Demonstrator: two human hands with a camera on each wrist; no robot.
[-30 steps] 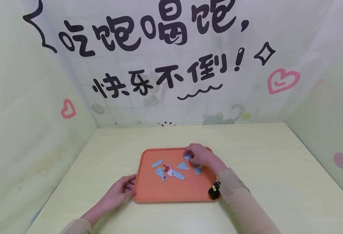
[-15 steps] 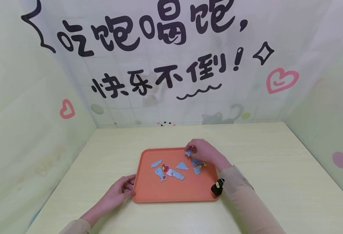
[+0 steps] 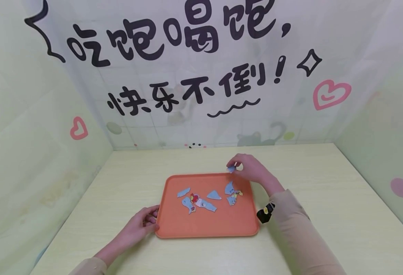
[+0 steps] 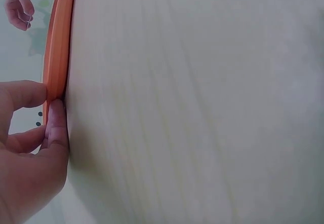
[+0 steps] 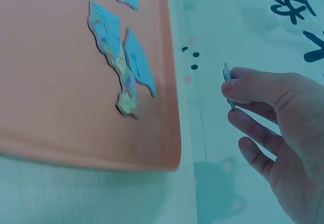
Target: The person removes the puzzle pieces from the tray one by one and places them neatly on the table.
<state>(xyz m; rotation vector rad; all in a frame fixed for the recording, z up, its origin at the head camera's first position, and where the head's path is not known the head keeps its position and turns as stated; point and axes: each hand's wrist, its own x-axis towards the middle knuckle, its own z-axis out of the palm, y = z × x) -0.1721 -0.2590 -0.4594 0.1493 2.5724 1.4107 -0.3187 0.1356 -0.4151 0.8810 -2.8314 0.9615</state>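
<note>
At the left edge of the orange tray (image 3: 205, 229), my left hand (image 3: 141, 225) grips the rim; the left wrist view shows thumb and fingers (image 4: 57, 120) pinching the orange rim (image 4: 58, 46). My right hand (image 3: 253, 168) pinches a small light-blue piece (image 3: 231, 168) over the tray's far right corner. Seen edge-on in the right wrist view, that piece (image 5: 227, 77) sits between thumb and fingers of the right hand (image 5: 288, 112). On the tray lie several flat irregular pieces: a blue triangular one (image 3: 214, 195), a joined-looking group with a red figure (image 3: 195, 198), and a group at the right (image 3: 231, 199).
A pale wooden table (image 3: 136, 168) surrounds the tray. Behind it hangs a printed cloth (image 3: 194, 130) with black writing and pink hearts. A black device with a yellow mark (image 3: 265, 214) is on the right wrist, beside the tray's right edge.
My right hand has moved right and away toward the tray's far corner, carrying the small piece. The right-hand group of pieces is now uncovered. My left hand has stayed at the rim.
</note>
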